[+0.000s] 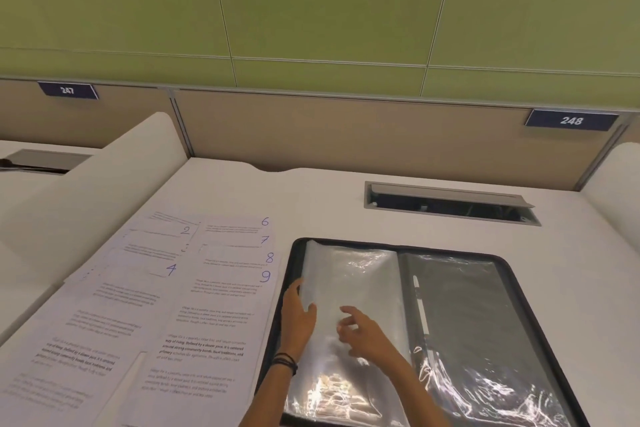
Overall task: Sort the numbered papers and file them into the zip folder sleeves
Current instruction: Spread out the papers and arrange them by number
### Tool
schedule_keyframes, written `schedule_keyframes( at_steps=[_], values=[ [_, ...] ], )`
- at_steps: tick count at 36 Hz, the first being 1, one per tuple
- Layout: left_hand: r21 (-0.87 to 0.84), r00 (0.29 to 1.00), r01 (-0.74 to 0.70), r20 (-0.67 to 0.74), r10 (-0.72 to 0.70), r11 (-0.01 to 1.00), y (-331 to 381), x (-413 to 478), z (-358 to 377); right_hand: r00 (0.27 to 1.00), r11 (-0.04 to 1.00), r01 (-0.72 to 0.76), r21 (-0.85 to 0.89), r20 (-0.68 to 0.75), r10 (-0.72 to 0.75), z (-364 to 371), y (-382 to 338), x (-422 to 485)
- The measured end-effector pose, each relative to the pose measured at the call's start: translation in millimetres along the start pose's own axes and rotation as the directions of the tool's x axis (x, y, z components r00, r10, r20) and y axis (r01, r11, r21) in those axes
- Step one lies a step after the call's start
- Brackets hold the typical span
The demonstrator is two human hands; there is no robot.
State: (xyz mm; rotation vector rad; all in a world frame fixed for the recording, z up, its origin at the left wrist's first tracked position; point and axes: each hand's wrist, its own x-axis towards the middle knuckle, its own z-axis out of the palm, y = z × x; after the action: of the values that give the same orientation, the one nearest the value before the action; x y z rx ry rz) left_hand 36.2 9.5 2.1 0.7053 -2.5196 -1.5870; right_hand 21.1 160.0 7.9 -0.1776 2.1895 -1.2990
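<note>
Zip folder open on bench; numbered papers fanned in two columns just left of it. Left hand grips the outer edge of a clear sleeve. Right hand sits over the sleeve, fingers loosely bent, empty. Best: separate one sleeve only, hold its mouth open, then feed the sheet in squarely.

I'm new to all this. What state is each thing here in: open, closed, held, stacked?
Zip folder: unzipped, lying open and flat.
Clear sleeves: bundled on the folder's left half, outer edge lifted.
Numbered papers: fanned in two overlapping columns left of the folder, not yet filed.
Cable hatch: lid raised.
Left hand: grips the sleeves' left edge.
Right hand: fingers loosely curled over the sleeves, holding nothing.
</note>
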Motion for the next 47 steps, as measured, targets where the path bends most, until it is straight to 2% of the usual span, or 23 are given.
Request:
schedule_keyframes(
  at_steps=[3, 6, 10, 14, 16, 24, 28, 31, 33, 37, 42, 47],
  values=[
    [-0.003, 0.992, 0.092, 0.084, -0.091, 0.996, -5, 3, -10, 1.000, 1.000, 0.005, 0.016, -0.017, -0.005, 2, 1, 0],
    [0.023, 0.985, 0.097, 0.141, -0.100, 0.995, -8, 4, -15, 1.000, 0.999, -0.006, 0.046, -0.016, 0.007, 1, -1, -2],
    [-0.034, 0.976, 0.049, 0.214, -0.041, 0.998, 2, -1, -18, 1.000, 0.999, 0.001, 0.052, 0.019, -0.002, 1, -7, -5],
    [-0.144, 0.945, -0.057, 0.310, 0.100, 0.988, 19, -10, -12, 0.998, 0.998, -0.007, 0.065, 0.062, 0.003, 0, -13, -5],
    [-0.170, 0.937, -0.089, 0.319, 0.140, 0.981, 22, -12, -7, 0.998, 0.996, -0.018, 0.082, 0.064, 0.013, -1, -14, -4],
    [-0.135, 0.918, -0.059, 0.382, 0.106, 0.989, 15, -9, 6, 0.999, 0.999, -0.006, 0.032, -0.037, 0.007, -9, -7, -1],
    [-0.149, 0.930, -0.135, 0.321, 0.177, 0.980, 9, -5, 10, 0.989, 0.997, -0.079, -0.010, -0.129, 0.077, -19, 2, 0],
    [-0.141, 0.950, -0.138, 0.261, 0.171, 0.980, 3, -3, 17, 0.983, 0.997, -0.074, -0.033, -0.170, 0.067, -28, 1, -6],
    [-0.104, 0.961, -0.142, 0.225, 0.162, 0.984, -2, -2, 23, 0.974, 0.997, -0.056, -0.056, -0.224, 0.042, -35, 4, -8],
    [0.090, 0.976, -0.162, 0.159, 0.146, 0.983, -14, 0, 37, 0.955, 0.991, -0.099, -0.090, -0.288, 0.069, -53, 15, -14],
    [0.358, 0.938, -0.342, 0.181, 0.294, 0.869, -38, -5, 52, 0.919, 0.985, -0.127, -0.115, -0.387, 0.074, -84, 29, -22],
    [0.427, 0.932, -0.358, 0.208, 0.295, 0.830, -45, -2, 59, 0.863, 0.984, -0.163, -0.075, -0.494, 0.105, -117, 55, -35]
  ],
)
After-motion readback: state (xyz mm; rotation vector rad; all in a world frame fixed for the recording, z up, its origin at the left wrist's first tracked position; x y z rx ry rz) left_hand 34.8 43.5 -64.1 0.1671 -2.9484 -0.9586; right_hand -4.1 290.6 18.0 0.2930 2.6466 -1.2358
